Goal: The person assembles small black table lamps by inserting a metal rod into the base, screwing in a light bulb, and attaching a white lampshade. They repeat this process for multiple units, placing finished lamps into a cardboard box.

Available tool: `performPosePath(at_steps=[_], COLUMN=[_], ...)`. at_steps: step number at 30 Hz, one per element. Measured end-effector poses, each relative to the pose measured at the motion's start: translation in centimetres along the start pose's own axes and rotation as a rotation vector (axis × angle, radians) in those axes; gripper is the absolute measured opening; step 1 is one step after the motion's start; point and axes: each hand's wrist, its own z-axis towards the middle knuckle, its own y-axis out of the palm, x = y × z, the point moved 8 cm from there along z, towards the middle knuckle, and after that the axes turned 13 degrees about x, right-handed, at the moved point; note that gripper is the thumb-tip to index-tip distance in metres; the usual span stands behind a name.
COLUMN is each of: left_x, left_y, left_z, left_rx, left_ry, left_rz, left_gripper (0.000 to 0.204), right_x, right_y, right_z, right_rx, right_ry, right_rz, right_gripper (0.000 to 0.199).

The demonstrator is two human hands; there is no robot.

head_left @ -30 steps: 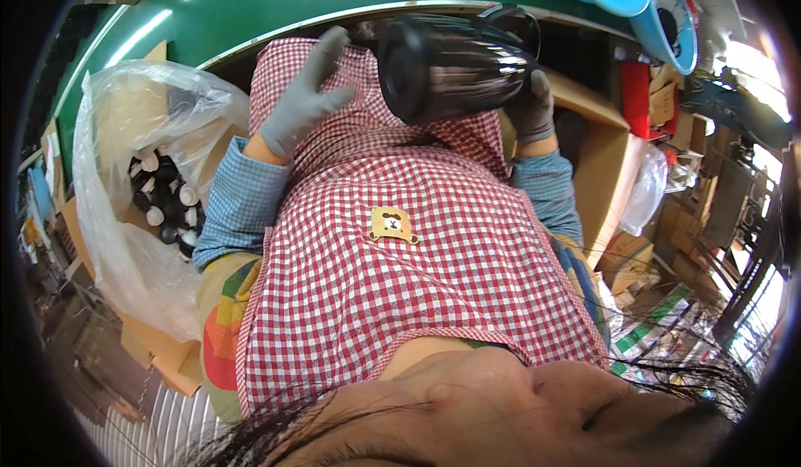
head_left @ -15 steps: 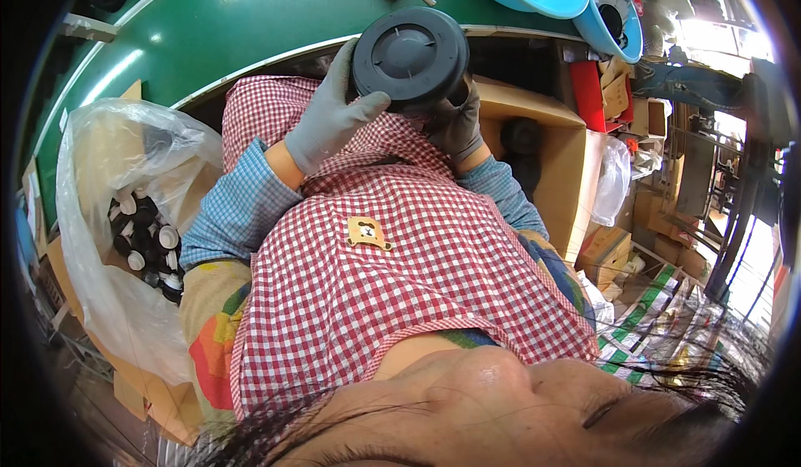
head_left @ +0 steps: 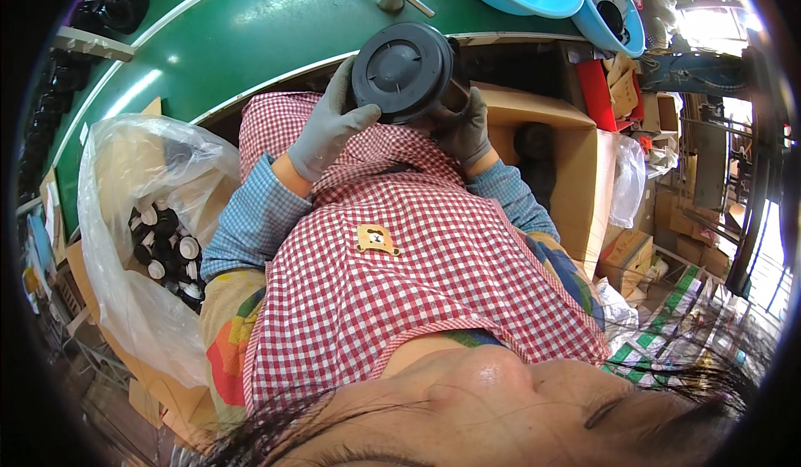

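Since a moment ago you have tipped the dark round container [head_left: 403,70] so its ribbed end faces you. Your left hand [head_left: 329,125] and right hand [head_left: 464,130] both clamp gloved fingers on it, above your lap, at the green table [head_left: 250,41] edge.

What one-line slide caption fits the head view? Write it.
Both gloved hands, left hand and right hand, hold a dark round container above a red checked apron, beside a green table.

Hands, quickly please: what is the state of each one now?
Left hand: gloved, fingers closed around the side of the round dark container.
Right hand: gloved, gripping the same container from the other side.
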Motion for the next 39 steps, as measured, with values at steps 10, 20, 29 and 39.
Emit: performPosePath(at_steps=[10,20,29,39], left_x=[-0.1,-6.7,-6.4,13.0], left_y=[-8.6,-10.4,-8.7,-4.3], left_z=[2.6,7.0,5.4,3.4], left_rx=[0.146,-0.111,-0.067,0.770], left_ry=[-0.023,0.002,-0.113,1.238], left_rz=[-0.250,0.118,0.019,0.771], left_gripper=[0.080,0.026,0.035,0.019], right_x=[-3.0,-3.2,-11.2,-10.1], right_y=[4.7,3.5,4.5,13.7], right_z=[-1.9,4.6,20.8,7.1], right_rx=[-0.148,-0.299,0.364,-0.337], right_ry=[-0.949,-0.769,-0.917,-0.166], right_rz=[-0.772,-1.354,-2.031,-1.361], right_gripper=[0.096,0.019,0.055,0.044])
